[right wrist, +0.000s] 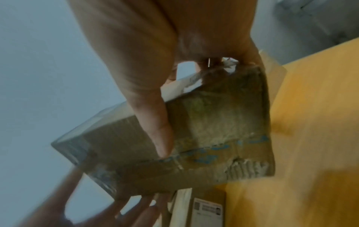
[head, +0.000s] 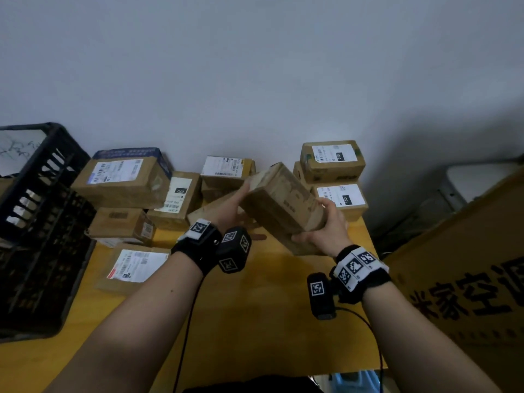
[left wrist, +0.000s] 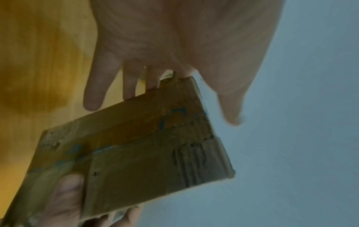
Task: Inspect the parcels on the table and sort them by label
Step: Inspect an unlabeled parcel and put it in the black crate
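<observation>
Between my two hands, above the yellow table (head: 255, 307), I have one brown parcel (head: 280, 205) lifted and tilted, its plain taped faces toward the head camera. My right hand (head: 326, 231) grips its near end: the thumb (right wrist: 155, 122) lies pressed along a side face down to the blue-printed tape seam, and the other fingers wrap underneath. My left hand (head: 226, 208) rests against the far end with fingers (left wrist: 93, 92) straight and spread, the thumb held apart from the cardboard, so it steadies rather than clasps. In the right wrist view a pale face, perhaps the label side, turns away toward the wall; I cannot read it. Torn corrugation shows at one corner of the parcel. Behind it, partly hidden by the parcel and my left hand, lie more parcels: a stack of two at the right (head: 333, 163) with white labels, one marked 150 (head: 340, 197) below it, one with a label at centre (head: 226, 171), a 070 box (head: 177, 199), a larger box (head: 122, 180) left of that, a small one (head: 122, 225) in front, and a flat labelled one (head: 133, 265) nearest me. A black crate (head: 37, 222) stands at the table's left edge. A big yellow carton (head: 467, 279) with black characters stands at the right, off the table. The grey wall (head: 255, 66) backs it all.
</observation>
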